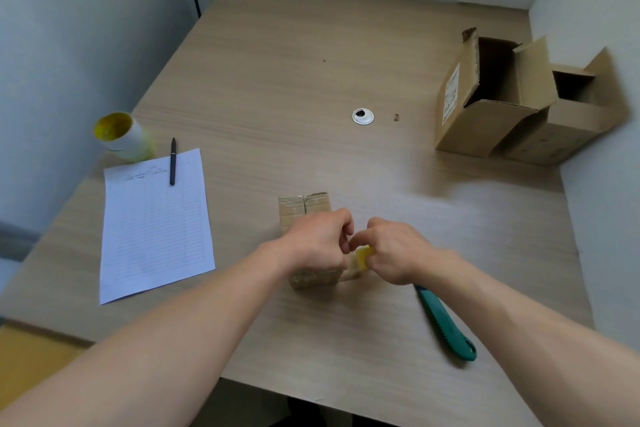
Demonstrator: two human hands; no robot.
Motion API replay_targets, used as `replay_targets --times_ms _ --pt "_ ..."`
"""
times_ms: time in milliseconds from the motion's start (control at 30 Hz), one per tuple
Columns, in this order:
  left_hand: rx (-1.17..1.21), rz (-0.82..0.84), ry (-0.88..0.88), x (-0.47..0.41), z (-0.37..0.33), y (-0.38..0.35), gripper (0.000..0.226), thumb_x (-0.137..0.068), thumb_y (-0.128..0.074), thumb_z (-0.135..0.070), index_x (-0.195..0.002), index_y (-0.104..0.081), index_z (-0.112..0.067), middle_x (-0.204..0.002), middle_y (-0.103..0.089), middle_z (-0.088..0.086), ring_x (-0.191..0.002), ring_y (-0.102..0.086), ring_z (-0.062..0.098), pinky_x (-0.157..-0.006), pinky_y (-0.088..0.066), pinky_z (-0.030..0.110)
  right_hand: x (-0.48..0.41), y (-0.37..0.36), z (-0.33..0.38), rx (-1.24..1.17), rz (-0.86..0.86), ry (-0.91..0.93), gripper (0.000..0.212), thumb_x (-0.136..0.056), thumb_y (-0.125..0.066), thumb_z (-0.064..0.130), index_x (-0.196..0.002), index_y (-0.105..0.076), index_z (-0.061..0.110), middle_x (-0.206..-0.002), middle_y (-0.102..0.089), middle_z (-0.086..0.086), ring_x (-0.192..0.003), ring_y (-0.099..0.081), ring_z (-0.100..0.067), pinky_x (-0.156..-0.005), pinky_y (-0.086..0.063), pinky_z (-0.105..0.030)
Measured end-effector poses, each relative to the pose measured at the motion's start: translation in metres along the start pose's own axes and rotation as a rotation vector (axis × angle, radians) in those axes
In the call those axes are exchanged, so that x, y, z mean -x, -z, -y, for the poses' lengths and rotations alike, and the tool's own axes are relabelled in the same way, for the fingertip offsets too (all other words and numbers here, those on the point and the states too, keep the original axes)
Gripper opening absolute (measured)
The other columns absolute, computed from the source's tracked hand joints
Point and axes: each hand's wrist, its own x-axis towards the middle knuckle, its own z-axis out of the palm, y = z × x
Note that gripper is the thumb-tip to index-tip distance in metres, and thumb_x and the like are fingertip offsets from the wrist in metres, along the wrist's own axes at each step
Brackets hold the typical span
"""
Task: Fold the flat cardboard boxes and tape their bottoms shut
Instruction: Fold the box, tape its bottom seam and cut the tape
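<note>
**Hands meet over the little box at the front of the table**

Down at the near side of the table (311,80), the small cardboard box (304,208) sits front and centre. Its far end, two flaps meeting at a seam, pokes out beyond the knuckles. The left hand (317,246) lies right on top of it, fingers curled in tight toward the other hand. Whether they pinch anything I cannot tell, because the tips are tucked out of sight.

The right hand (393,251) is just beside it, almost knuckle to knuckle. Its thumb and fingers are drawn narrow, pinching a yellow tape piece (363,255) at the box's right side. A green utility knife (446,326) lies on the table below, one end hidden under that wrist.

Over on the left is a lined sheet of paper (156,225) with a dark pen (172,161) across its top edge. The tape roll (121,135) sits just beyond, its yellow hollow tilted our way. Far right, by the wall, two open boxes (485,107) stand side by side, touching, flaps up. A round cable grommet (363,116) sits mid-table.
</note>
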Motion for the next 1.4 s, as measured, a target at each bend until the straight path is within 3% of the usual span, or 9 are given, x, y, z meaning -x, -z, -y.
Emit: replay_targets --times_ms 267,433,533,667,800,867,1000,1267,1400 --pt "-0.17 -0.05 -0.093 0.01 0.003 -0.008 0.054 -0.066 -0.079 -0.048 -0.102 -0.041 -0.035 -0.099 -0.056 -0.014 -0.1 -0.046 0.016 -0.087 -0.038 0.038 -0.002 -0.007 -0.001 -0.024 -0.044 -0.019 0.018 -0.092 -0.057 0.04 -0.104 -0.069 0.035 -0.093 -0.049 0.006 -0.088 -0.056 -0.019 -0.072 -0.038 -0.029" --pt "-0.209 -0.104 -0.109 0.008 0.003 -0.015 0.052 -0.07 -0.075 -0.058 -0.099 -0.038 -0.036 -0.097 -0.055 -0.015 -0.101 -0.044 0.017 -0.084 -0.034 0.039 0.006 -0.006 0.006 0.185 -0.163 -0.07 0.019 -0.094 -0.051 0.031 -0.103 -0.068 0.028 -0.096 -0.049 0.001 -0.091 -0.06 -0.029 -0.068 -0.034 -0.03" --pt "-0.252 -0.118 -0.111 0.008 0.002 -0.019 0.05 -0.073 -0.073 -0.056 -0.102 -0.04 -0.033 -0.103 -0.058 -0.012 -0.104 -0.044 0.019 -0.088 -0.037 0.042 0.015 0.001 -0.005 0.231 -0.221 -0.173 0.018 -0.092 -0.049 0.023 -0.097 -0.066 0.023 -0.106 -0.054 -0.003 -0.089 -0.06 -0.035 -0.066 -0.039 -0.033" --pt "-0.298 -0.133 -0.083 0.008 0.0 -0.02 0.047 -0.073 -0.07 -0.05 -0.106 -0.043 -0.03 -0.109 -0.06 -0.007 -0.108 -0.046 0.022 -0.09 -0.038 0.044 0.029 -0.002 -0.014 0.146 -0.266 -0.195 0.013 -0.089 -0.052 0.025 -0.089 -0.065 0.023 -0.104 -0.054 0.002 -0.082 -0.057 -0.031 -0.066 -0.048 -0.035" --pt "-0.366 -0.217 -0.04 0.009 -0.006 -0.029 0.034 -0.075 -0.061 -0.033 -0.105 -0.045 -0.026 -0.11 -0.061 -0.004 -0.108 -0.047 0.027 -0.083 -0.035 0.041 0.047 -0.031 -0.006 0.177 -0.304 -0.123 0.01 -0.085 -0.054 0.026 -0.084 -0.064 0.022 -0.098 -0.056 0.005 -0.074 -0.058 -0.031 -0.054 -0.038 -0.033" --pt "-0.391 -0.274 -0.028 0.009 -0.008 -0.036 0.03 -0.077 -0.056 -0.026 -0.105 -0.047 -0.024 -0.112 -0.061 -0.003 -0.108 -0.047 0.028 -0.08 -0.033 0.04 0.056 -0.046 -0.001 0.198 -0.294 -0.094 0.005 -0.074 -0.06 0.024 -0.072 -0.06 0.02 -0.085 -0.057 0.003 -0.059 -0.057 -0.032 -0.045 -0.033 -0.029" --pt "-0.364 -0.332 -0.05 0.011 -0.007 -0.043 0.026 -0.079 -0.054 -0.022 -0.104 -0.049 -0.024 -0.111 -0.061 -0.004 -0.106 -0.046 0.028 -0.077 -0.028 0.039 0.071 -0.077 -0.004 0.287 -0.24 -0.018 0.029 -0.047 -0.079 0.018 -0.057 -0.052 0.019 -0.066 -0.053 0.0 -0.041 -0.048 -0.028 -0.037 -0.029 -0.026" --pt "-0.301 -0.363 -0.095 0.012 0.001 -0.048 0.025 -0.082 -0.054 -0.017 -0.105 -0.055 -0.025 -0.11 -0.064 -0.006 -0.105 -0.046 0.028 -0.074 -0.022 0.037 0.095 -0.122 -0.021 0.207 -0.368 -0.056 0.028 -0.05 -0.067 0.003 -0.065 -0.047 0.015 -0.071 -0.049 -0.008 -0.042 -0.04 -0.03 -0.038 -0.025 -0.032" --pt "-0.049 -0.325 -0.071 0.005 0.006 -0.039 0.021 -0.093 -0.055 -0.025 -0.113 -0.059 -0.026 -0.107 -0.067 -0.005 -0.109 -0.05 0.025 -0.087 -0.033 0.037 0.1 -0.132 -0.024 0.162 -0.436 -0.096 0.043 -0.05 -0.064 -0.002 -0.078 -0.039 0.02 -0.072 -0.046 -0.005 -0.046 -0.041 -0.029 -0.041 -0.022 -0.031"
